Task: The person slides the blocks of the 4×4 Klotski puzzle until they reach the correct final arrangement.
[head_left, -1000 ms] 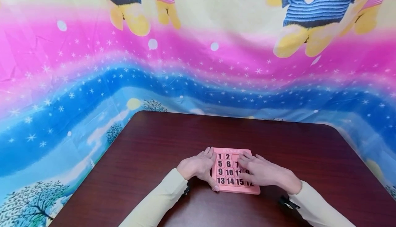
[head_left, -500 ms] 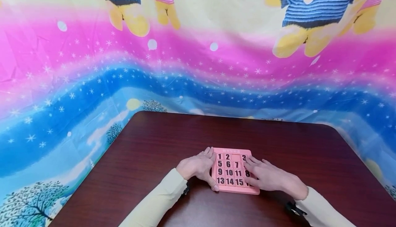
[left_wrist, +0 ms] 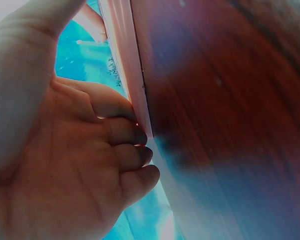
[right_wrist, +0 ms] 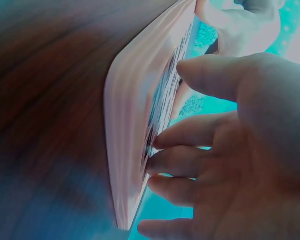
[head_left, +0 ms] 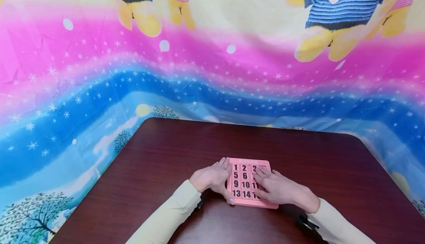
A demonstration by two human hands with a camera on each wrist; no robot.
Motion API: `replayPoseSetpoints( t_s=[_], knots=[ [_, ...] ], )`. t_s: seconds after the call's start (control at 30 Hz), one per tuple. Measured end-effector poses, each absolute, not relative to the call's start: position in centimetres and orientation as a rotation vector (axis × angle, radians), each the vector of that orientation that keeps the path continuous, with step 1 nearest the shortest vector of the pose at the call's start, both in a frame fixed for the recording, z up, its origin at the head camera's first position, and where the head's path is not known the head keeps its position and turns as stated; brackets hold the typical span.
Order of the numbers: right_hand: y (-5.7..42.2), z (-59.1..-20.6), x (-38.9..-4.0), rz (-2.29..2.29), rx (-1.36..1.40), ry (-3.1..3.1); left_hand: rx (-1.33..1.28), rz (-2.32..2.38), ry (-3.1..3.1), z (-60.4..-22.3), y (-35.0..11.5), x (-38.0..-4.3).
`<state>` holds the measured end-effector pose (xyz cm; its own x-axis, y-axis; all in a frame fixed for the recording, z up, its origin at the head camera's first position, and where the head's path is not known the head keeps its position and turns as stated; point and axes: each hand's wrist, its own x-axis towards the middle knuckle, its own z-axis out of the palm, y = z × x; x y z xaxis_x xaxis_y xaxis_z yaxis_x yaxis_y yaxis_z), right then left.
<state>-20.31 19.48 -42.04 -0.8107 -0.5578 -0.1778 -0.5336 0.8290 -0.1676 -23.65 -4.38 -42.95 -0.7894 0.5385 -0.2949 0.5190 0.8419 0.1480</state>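
A pink number slide puzzle (head_left: pixel 245 202) with black numerals lies flat on the table. My left hand (head_left: pixel 214 179) rests along its left edge, thumb at the near corner and fingers by the far corner. In the left wrist view, the left fingertips (left_wrist: pixel 142 135) touch the puzzle's side. My right hand (head_left: pixel 282 186) lies over the right columns with its fingers spread, touching the tiles near the top right. The tile 3 (head_left: pixel 254 168) stands beside the tile 2 (head_left: pixel 244 168). Tiles in the lower right are hidden under the right hand.
The dark reddish-brown table (head_left: pixel 186 144) extends around the puzzle, with rounded far corners. A colourful printed cloth (head_left: pixel 212 74) with bears and snowflakes hangs behind and beside it. Black wrist straps (head_left: pixel 307 222) show under the pale sleeves (head_left: pixel 335 222).
The tile 3 has slid left from the top right corner into the gap beside the 2. My right hand moved right, then back left with it. The left hand stays put.
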Motion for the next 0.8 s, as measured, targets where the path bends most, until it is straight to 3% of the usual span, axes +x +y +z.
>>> replayPoseSetpoints(
  t_s=[0.27,0.8],
  knots=[
    [19.1,-41.9,-20.6,-0.152,-0.865,2.778,0.79,0.064,2.699,-42.7,-4.4,-23.4],
    [20.9,-41.4,-17.7,-0.117,-0.924,2.757,0.781,0.092,2.694,-43.1,-4.3,-23.7]
  ],
)
